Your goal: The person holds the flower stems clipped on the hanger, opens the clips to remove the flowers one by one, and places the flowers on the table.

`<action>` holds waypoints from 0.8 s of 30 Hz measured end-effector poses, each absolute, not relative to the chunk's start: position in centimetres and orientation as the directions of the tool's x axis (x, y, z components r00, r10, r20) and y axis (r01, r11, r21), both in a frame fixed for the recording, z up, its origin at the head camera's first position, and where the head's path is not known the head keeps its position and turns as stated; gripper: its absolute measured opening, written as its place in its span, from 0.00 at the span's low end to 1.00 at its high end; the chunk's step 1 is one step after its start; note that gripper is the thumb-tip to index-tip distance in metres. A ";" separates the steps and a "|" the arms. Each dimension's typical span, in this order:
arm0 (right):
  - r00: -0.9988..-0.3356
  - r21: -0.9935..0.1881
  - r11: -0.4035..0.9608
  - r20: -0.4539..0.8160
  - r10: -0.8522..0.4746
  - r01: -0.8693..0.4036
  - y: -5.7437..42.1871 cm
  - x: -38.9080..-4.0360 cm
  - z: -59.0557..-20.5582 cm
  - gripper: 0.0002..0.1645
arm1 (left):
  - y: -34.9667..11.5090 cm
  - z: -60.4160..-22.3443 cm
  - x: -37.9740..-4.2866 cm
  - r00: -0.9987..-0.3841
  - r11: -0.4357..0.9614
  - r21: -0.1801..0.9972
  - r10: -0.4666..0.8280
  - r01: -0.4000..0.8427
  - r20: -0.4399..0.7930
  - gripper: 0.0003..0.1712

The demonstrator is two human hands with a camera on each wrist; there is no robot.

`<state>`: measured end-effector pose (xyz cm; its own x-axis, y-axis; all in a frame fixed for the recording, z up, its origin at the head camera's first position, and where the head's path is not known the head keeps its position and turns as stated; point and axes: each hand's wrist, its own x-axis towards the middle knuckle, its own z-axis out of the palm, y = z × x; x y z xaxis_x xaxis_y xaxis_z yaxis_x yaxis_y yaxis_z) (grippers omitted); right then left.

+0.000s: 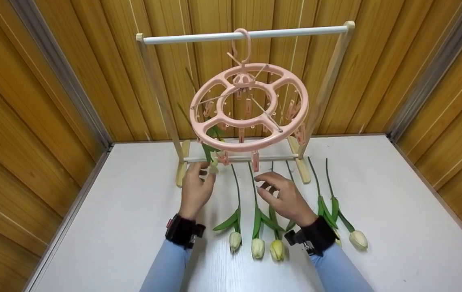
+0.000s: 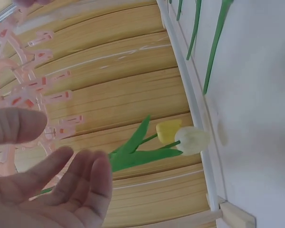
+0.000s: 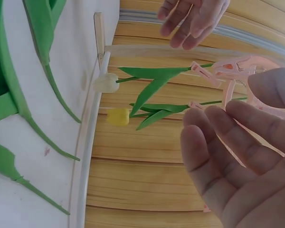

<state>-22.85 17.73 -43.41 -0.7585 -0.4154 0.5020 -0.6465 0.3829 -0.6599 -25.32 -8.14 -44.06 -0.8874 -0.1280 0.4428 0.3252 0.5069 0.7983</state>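
Note:
A round pink clip hanger [image 1: 304,97] hangs by its hook, with small clothespins around it. A white tulip [image 3: 107,83] and a yellow tulip [image 3: 118,116] hang head down from its clips, stems upward. My left hand [image 1: 195,190] is at the hanger's lower left, close to the white bloom in the head view; its fingers are loosely bent around nothing. Below the front clips, my right hand [image 1: 285,198] hovers over the tulips on the table, fingers relaxed and apart from any clip. Nothing lies in either palm in the wrist views.
A wooden rack with a white top bar [image 1: 190,37] carries the hanger. On the white table [image 1: 133,227] several tulips lie in a row, including a yellow one [image 1: 277,250] and a white one [image 1: 358,239] at the right. Wood-patterned panels [image 1: 44,101] enclose the back and sides.

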 end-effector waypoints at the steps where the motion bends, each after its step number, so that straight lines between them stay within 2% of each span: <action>1: -0.754 -0.656 0.380 0.508 -0.417 -0.652 17.6 -22.9 -43.2 0.16 | -8.3 -43.8 -25.7 -0.882 0.507 0.801 -0.151 0.319 0.446 0.16; 9: -0.755 -0.671 0.354 0.531 -0.384 -0.652 17.1 -23.8 -42.5 0.18 | -9.1 -42.3 -28.9 -0.878 0.513 0.825 -0.251 0.237 0.408 0.23; 17: -0.750 -0.694 0.295 0.562 -0.349 -0.657 16.6 -24.6 -42.7 0.20 | -9.4 -41.5 -31.5 -0.925 0.393 0.892 -0.204 0.223 0.321 0.36; 24: -0.774 -0.707 0.325 0.520 -0.362 -0.628 16.2 -25.0 -42.8 0.18 | -9.3 -41.3 -32.7 -0.942 0.321 0.925 -0.191 0.205 0.275 0.38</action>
